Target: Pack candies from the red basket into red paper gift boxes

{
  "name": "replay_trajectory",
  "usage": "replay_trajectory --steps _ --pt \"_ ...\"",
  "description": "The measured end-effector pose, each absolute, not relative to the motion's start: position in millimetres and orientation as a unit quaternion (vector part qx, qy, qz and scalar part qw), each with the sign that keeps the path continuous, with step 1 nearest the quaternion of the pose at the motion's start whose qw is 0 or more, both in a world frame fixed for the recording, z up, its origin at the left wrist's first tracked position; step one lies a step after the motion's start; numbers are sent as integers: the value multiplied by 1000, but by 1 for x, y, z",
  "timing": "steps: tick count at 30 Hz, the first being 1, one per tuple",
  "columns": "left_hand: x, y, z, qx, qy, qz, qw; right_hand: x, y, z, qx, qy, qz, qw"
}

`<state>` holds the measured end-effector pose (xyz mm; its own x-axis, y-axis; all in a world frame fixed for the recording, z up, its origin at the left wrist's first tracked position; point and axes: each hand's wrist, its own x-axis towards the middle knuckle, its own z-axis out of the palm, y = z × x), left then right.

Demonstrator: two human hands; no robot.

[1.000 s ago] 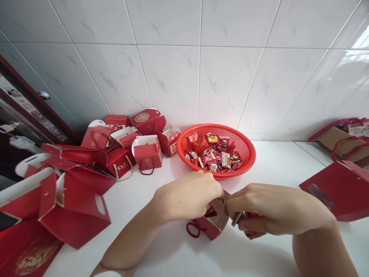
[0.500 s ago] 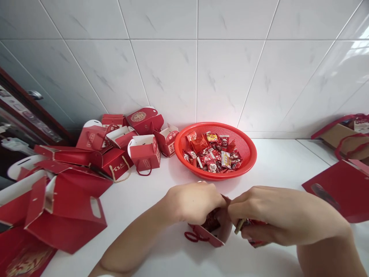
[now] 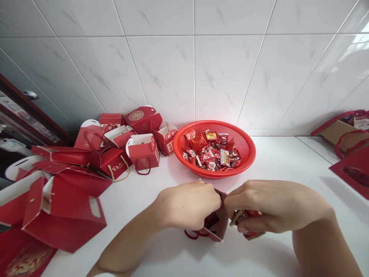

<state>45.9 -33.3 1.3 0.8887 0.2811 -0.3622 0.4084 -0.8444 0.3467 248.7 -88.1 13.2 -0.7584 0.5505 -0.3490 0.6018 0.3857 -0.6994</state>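
A small red gift box with a red cord handle stands open on the white counter. Over its opening lies my left hand, knuckles up and fingers curled down out of sight, so what they grip is hidden. Dark wrapped pieces show inside the box. Just right of it, my right hand is closed around several wrapped candies in red and gold wrappers, its fingertips near the box's right side. Beyond both hands sits a red plastic basket with many more wrapped candies.
Red gift boxes crowd the left of the counter, some standing open. At the far right are another red box and a brown carton. A tiled wall closes the back.
My right hand has shifted slightly left and up in view, still holding the candies. My left hand has moved slightly left over the box. The red box at right sits further toward the edge.
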Motion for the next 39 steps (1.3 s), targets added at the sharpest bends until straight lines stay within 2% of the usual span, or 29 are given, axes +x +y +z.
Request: replay_trajectory --steps 7,16,24,28,31,35,39 --pt "64 -27 -8 933 199 -247 168 248 -89 10 346 841 -415 28" --pt "65 -30 -7 929 239 -243 140 249 -86 12 350 831 -431 36" --pt "69 -28 -16 934 193 -255 160 253 -85 9 339 839 -426 4" --pt "65 -22 -15 935 183 -238 188 258 -85 15 308 838 -442 -91" --pt "52 -15 1 945 161 -175 226 260 -84 19 358 813 -410 -207" --pt "36 -6 22 928 166 -13 332 254 -74 14 414 714 -421 -377" --pt "35 0 20 865 248 55 433 245 -60 3 444 651 -408 -462"
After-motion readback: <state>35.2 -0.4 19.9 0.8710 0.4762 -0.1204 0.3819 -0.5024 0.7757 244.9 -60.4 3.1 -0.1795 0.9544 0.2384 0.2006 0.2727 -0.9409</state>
